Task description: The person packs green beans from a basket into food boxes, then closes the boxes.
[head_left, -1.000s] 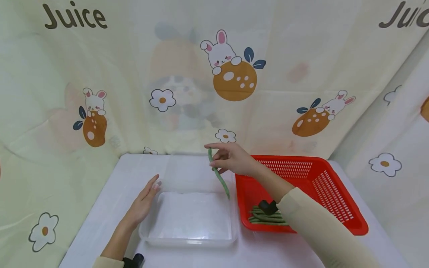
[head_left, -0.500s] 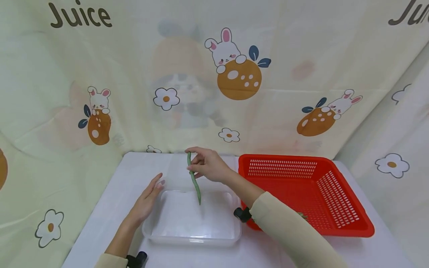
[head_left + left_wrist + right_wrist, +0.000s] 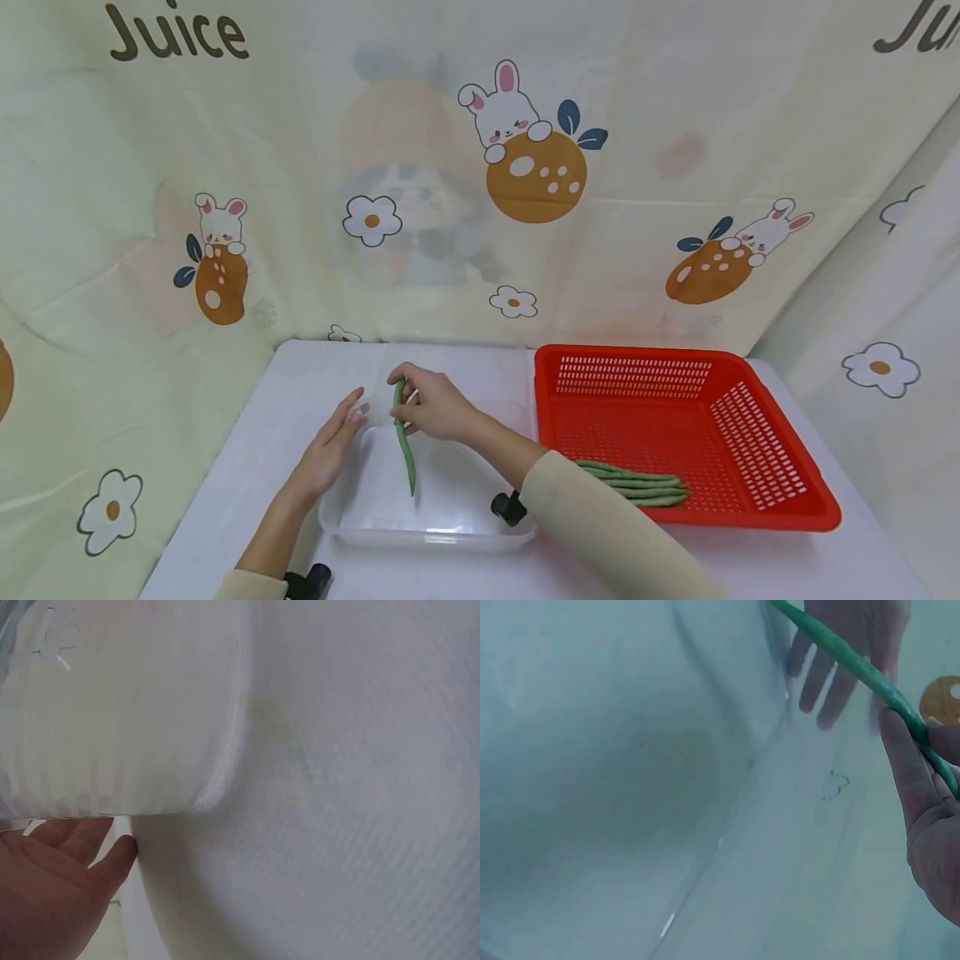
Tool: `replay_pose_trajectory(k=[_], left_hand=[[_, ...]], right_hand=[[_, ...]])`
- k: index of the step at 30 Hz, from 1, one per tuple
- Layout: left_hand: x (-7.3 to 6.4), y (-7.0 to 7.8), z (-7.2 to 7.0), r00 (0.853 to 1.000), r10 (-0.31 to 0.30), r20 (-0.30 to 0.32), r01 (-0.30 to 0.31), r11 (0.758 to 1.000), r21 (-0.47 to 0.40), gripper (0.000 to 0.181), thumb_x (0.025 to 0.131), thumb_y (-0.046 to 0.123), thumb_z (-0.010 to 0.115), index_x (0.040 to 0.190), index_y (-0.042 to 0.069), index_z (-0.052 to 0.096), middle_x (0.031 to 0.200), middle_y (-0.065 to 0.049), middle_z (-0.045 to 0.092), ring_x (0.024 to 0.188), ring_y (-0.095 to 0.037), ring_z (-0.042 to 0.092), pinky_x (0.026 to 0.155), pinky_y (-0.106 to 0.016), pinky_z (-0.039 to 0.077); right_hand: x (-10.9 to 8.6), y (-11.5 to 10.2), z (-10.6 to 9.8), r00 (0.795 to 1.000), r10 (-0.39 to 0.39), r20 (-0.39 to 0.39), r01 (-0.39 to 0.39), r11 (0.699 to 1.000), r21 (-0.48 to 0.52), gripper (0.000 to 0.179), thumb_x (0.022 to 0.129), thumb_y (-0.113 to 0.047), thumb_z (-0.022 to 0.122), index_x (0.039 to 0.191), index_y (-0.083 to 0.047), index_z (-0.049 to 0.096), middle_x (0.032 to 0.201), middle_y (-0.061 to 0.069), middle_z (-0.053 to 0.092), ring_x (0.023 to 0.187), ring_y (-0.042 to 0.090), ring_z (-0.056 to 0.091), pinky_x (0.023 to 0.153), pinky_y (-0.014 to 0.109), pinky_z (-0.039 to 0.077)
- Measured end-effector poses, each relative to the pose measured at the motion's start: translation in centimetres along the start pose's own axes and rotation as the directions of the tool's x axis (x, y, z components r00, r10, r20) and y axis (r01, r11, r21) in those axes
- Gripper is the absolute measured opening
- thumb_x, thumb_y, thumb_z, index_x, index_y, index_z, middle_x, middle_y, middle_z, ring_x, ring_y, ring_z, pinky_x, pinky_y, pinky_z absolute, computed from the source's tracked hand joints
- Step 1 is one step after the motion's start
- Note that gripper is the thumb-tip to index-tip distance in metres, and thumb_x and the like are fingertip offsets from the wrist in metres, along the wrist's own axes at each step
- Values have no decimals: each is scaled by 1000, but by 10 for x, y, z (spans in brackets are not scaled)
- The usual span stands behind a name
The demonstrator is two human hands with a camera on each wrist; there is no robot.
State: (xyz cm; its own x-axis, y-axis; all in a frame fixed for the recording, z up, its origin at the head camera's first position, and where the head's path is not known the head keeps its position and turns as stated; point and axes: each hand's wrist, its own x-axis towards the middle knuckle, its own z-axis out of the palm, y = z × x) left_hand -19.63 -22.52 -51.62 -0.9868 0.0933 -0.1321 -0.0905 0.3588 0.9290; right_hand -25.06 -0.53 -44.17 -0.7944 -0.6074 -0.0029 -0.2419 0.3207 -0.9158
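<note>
Green, slender and pinched in the right hand (image 3: 433,406), a long bean (image 3: 406,454) hangs; below that hand sits a clear rectangular plastic box (image 3: 427,542). The left hand (image 3: 326,454), fingers extended, is beside it, perhaps touching. Right of both hands, a red perforated plastic basket (image 3: 750,518) holds green beans (image 3: 645,483).

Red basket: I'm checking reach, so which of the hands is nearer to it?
Right. The right hand holds a green bean over the clear box, left of the red basket; the left hand is by the box's left side, farther from the basket.
</note>
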Motion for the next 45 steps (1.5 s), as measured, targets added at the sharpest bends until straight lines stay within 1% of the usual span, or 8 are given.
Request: replay_pose_trajectory(k=[12,17,23,27,31,35,41,45], left_hand=[[1,1,2,1000,11,7,-11,1000,-6,55,114,42,35,166,29,23,168,-16,35,161,-38,16,126,-67,11],[1,0,3,1000,14,5,-14,1000,-6,56,114,42,36,166,29,23,168,-16,35,161,-38,16,127,-66,11],[3,-3,2,1000,0,-10,1,1000,16,56,113,46,36,166,32,23,169,-13,32,162,-37,14,127,-65,12],[3,-5,1,1000,-13,-13,14,1000,27,57,113,47,35,166,31,22,170,-12,31,162,-36,13,127,-65,12],[3,-5,1,1000,-10,-11,10,1000,19,59,113,47,35,167,29,21,170,-13,30,162,-37,14,127,-65,12],[3,-5,1,1000,-6,-8,6,1000,12,59,113,47,37,167,29,21,170,-13,30,161,-39,15,126,-67,12],[2,-5,1,1000,5,-10,-5,1000,6,58,113,44,37,166,28,22,169,-15,32,160,-39,17,126,-65,13],[1,-4,1,1000,4,-8,-4,1000,3,57,113,44,38,166,29,23,169,-15,32,160,-39,17,126,-66,13]], right_hand=[[-1,9,18,994,24,107,-17,998,-63,31,95,3,72,120,-5,58,95,10,64,76,19,74,71,36,65],[1,13,21,990,89,110,-94,995,39,29,93,5,73,116,-4,57,93,15,67,77,24,77,71,37,65],[3,20,25,968,205,147,-228,961,157,32,93,6,72,120,3,54,91,16,67,84,34,78,77,40,65],[2,23,26,955,228,189,-248,965,87,36,93,5,73,123,7,54,85,16,72,84,36,78,76,38,65],[1,26,28,962,211,174,-197,976,-95,33,92,0,76,118,5,56,78,12,73,75,29,77,62,24,60],[0,29,29,964,203,169,-154,952,-265,28,94,-2,75,115,2,58,75,9,71,70,27,76,53,19,54],[0,34,29,963,215,160,-160,941,-299,16,95,-2,74,106,-1,64,76,11,71,71,29,77,53,21,56],[0,34,30,961,217,174,-159,942,-294,23,93,1,75,114,1,66,78,13,74,72,29,78,54,20,56]])
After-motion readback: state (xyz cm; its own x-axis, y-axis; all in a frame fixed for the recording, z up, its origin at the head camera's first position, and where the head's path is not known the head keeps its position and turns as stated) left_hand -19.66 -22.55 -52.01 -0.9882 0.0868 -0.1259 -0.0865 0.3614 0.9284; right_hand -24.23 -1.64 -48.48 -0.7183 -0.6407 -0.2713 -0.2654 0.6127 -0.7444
